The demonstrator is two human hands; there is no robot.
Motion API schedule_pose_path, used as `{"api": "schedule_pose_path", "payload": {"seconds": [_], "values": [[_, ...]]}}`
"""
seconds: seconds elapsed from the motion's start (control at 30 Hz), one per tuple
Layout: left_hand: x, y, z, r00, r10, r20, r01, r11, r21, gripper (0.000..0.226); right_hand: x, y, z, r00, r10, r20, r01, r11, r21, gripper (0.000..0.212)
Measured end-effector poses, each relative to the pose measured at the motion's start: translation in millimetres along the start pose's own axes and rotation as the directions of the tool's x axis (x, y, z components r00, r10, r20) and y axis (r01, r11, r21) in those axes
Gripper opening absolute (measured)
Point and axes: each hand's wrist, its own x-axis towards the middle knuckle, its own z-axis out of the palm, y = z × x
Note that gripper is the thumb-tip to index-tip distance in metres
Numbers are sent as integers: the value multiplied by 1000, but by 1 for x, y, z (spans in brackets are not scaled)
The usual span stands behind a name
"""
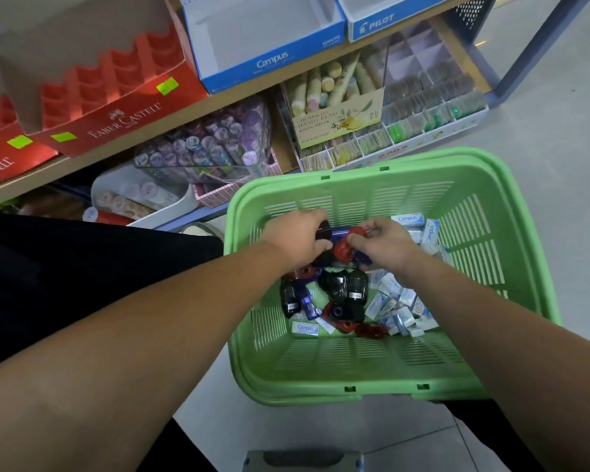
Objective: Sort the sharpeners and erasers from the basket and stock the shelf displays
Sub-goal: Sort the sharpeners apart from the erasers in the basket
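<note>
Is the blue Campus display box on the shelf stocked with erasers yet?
No, the blue Campus display box shows only its bare white inside; the Campus erasers lie in the green basket.

Left hand, right hand around sharpeners, in basket

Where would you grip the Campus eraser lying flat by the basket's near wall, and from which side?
Pinch the Campus eraser across its long edges from straight above: it lies flat, label up, and the basket walls block sideways approach.
</note>
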Motion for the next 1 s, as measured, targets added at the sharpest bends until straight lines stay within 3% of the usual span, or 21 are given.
{"api": "schedule_pose_path", "payload": {"seconds": [0.1,0.13,0.2,0.23,0.3,0.37,0.43,0.5,0.6,0.77,0.87,0.93,1.0], "values": [[-5,-8,6,984,171,41,-176,942,288,45,-2,9,9,999,15,48,-25,976,216,25],[-10,-10,8,974,226,37,-222,896,384,46,-2,14,10,998,15,57,-27,976,216,32],[-19,-5,11,949,316,3,-277,827,490,52,-1,20,6,998,-53,-47,53,999,5,41],[-24,0,13,946,324,-3,-284,833,474,52,-1,22,2,986,-121,-111,106,985,-134,41],[-34,12,25,958,276,77,-286,905,315,43,-3,22,-3,959,-230,-165,188,953,-236,31],[-44,21,45,933,212,291,-276,940,199,36,-3,23,-6,949,-274,-155,222,932,-287,18],[-51,22,65,873,181,453,-306,926,221,39,-3,25,-8,963,-259,-70,207,882,-423,12],[-53,19,76,840,168,515,-342,902,262,44,-7,30,-7,978,-175,113,208,780,-590,14],[-53,13,82,823,158,546,-398,846,356,51,-17,42,5,942,-49,331,308,513,-801,13],[-48,9,79,849,176,498,-407,819,405,41,-18,57,22,902,-9,432,432,28,-901,45],[-45,12,70,861,210,462,-382,868,317,31,-17,55,31,889,-23,456,442,-211,-872,31],[-41,12,57,894,208,396,-312,924,220,22,-16,58,36,874,-28,485,462,-260,-848,20],[-32,8,38,929,165,333,-223,964,145,17,-13,60,33,882,-41,470,461,-133,-877,22]]}}
